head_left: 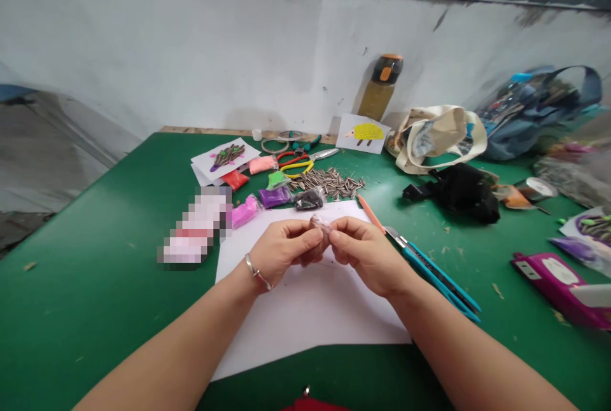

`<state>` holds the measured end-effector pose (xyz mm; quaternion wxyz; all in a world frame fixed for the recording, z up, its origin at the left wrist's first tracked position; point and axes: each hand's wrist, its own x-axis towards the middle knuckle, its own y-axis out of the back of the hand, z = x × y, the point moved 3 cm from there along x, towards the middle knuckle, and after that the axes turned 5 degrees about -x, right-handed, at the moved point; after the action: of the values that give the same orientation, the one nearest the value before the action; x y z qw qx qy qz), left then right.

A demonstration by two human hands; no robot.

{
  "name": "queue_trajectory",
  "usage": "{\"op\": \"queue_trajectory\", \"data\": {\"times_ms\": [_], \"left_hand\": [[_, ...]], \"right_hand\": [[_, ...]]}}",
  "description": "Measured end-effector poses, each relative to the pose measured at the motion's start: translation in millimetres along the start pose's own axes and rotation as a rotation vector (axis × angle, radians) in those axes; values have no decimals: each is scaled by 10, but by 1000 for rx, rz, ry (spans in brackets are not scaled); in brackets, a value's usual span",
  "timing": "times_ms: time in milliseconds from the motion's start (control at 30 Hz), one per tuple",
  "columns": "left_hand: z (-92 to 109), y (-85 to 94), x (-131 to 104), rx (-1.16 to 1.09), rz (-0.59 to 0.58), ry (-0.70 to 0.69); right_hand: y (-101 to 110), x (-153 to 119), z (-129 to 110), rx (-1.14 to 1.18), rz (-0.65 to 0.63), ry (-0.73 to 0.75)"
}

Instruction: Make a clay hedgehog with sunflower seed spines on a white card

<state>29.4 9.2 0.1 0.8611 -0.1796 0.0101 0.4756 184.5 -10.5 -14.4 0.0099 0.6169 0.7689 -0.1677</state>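
Both hands meet above a white sheet of paper (305, 315) on the green table. My left hand (286, 245), with a silver bracelet at the wrist, pinches a small brownish packet (321, 228) in clear wrap. My right hand (365, 249) grips the packet's other side between thumb and fingers. Just behind the hands lie a black clay packet (309, 199), a purple packet (275, 196), a pink packet (245, 211) and a pile of striped seeds (334, 183). An orange pencil (371, 212) is near my right hand.
Blue-handled cutters (439, 277) lie beside my right forearm. Yellow-handled scissors (305, 165), pliers and a seed-covered picture (229, 158) are farther back. A bottle (380, 88), cream bag (436, 137), black cloth (463, 195) and magenta case (563, 287) stand or lie rightward.
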Motion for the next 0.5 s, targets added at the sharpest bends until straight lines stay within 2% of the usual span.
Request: {"op": "queue_trajectory", "data": {"times_ms": [200, 367, 500], "left_hand": [[28, -34, -19, 151, 29, -23], [51, -64, -47, 154, 72, 3], [57, -122, -64, 151, 10, 38]], "right_hand": [[-21, -37, -16, -228, 41, 82], [-25, -52, -18, -258, 87, 108], [-13, -43, -27, -220, 100, 100]]}}
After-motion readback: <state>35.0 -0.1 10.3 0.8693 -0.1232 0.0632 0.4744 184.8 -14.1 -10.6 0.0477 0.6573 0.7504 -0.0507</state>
